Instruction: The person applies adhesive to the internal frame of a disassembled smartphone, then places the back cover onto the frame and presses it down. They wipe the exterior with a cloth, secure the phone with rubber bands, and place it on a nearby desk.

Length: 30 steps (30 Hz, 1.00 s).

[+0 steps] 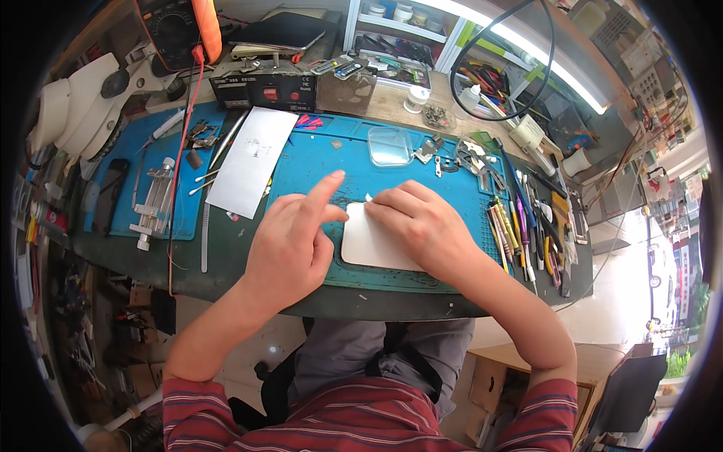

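A flat white slab with rounded corners (370, 245), like the back of a phone or small tablet, lies on the blue work mat (320, 169) in front of me. My right hand (422, 226) rests over its upper right part, fingers bunched in a pinch. A small white scrap (368, 197) pokes out at those fingertips, just past the slab's far edge; what it is I cannot make out. At the slab's left side is my left hand (290, 241), index finger stretched out and the others partly bent. Nothing shows in its grasp.
A white paper sheet (252, 162) and a metal clamp fixture (157, 197) lie to the left, near a microscope (79, 113). Beyond the slab sits a clear plastic box (390, 147). Several pens and tools (527, 226) line the right side; a black power unit (263, 90) stands behind.
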Motion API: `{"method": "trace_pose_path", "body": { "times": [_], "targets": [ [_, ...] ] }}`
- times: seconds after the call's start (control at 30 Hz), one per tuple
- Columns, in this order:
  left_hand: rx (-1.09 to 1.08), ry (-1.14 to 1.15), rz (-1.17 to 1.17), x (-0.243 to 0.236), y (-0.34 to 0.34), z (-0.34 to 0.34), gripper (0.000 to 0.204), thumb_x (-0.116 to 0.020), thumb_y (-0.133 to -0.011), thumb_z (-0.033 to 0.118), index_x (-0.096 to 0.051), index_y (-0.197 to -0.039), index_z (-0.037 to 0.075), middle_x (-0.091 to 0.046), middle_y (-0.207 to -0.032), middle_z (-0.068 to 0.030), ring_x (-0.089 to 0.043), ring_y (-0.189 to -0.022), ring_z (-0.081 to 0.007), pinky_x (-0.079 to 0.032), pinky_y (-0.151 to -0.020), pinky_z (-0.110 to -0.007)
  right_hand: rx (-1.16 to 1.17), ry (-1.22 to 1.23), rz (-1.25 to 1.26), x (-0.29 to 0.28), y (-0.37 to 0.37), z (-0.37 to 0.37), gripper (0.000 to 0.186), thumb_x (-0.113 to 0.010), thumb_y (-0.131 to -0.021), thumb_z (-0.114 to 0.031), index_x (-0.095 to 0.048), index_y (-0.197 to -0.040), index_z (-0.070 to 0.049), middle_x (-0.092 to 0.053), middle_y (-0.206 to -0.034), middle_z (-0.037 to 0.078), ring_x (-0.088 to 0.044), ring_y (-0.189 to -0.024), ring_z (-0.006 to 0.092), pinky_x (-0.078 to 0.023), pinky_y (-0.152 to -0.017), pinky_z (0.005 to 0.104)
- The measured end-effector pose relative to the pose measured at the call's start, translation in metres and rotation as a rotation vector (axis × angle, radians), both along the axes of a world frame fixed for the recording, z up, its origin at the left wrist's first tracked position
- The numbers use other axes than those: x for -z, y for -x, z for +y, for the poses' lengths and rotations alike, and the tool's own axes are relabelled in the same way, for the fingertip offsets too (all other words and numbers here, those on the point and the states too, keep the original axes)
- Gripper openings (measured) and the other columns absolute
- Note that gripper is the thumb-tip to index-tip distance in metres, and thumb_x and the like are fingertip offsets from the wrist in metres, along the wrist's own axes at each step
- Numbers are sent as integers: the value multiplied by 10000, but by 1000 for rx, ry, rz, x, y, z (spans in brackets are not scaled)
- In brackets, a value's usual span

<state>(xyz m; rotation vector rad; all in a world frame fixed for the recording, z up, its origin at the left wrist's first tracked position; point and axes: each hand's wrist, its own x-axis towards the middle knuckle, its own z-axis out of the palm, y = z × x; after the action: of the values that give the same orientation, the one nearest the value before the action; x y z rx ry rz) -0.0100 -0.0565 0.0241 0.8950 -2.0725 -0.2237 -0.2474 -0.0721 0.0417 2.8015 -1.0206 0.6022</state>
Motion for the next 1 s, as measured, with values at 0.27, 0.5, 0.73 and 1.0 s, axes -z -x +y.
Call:
{"method": "trace_pose_path", "body": {
  "times": [0.27, 0.5, 0.73, 1.0],
  "targets": [
    [77, -16, -95, 0, 5, 5, 717, -527, -698, -154, -542, -1399, -4, -735, -996, -57, -649, -985, -279, -477, -939, -386, 196, -109, 133, -20, 53, 22, 263, -620, -778, -24, -719, -1022, -27, -675, -1001, 71, -618, -958, 240, -521, -888, 337],
    [61, 26, -118, 1, 10, 8, 714, -523, -688, -182, -571, -1378, -3, -723, -992, -71, -644, -993, -299, -488, -929, -389, 351, -83, -168, -12, 103, 39, 279, -625, -779, 74, -737, -1020, -12, -709, -997, 93, -657, -936, 284, -537, -847, 381],
    [73, 53, -174, 0, 13, 9, 699, -518, -694, -182, -580, -1369, -10, -725, -993, -68, -642, -999, -293, -492, -922, -389, 322, -45, -239, 19, 88, 75, 350, -628, -753, 79, -724, -1081, 1, -695, -1067, 104, -649, -943, 289, -543, -826, 378],
    [63, 70, -203, -3, 14, 9, 669, -531, -741, -158, -554, -1392, -4, -724, -1021, -76, -634, -1033, -304, -475, -957, -403, 229, -146, -316, 0, 91, 133, 367, -622, -767, 64, -706, -1119, 5, -693, -1064, 119, -654, -947, 298, -540, -848, 382]
  ]
}}
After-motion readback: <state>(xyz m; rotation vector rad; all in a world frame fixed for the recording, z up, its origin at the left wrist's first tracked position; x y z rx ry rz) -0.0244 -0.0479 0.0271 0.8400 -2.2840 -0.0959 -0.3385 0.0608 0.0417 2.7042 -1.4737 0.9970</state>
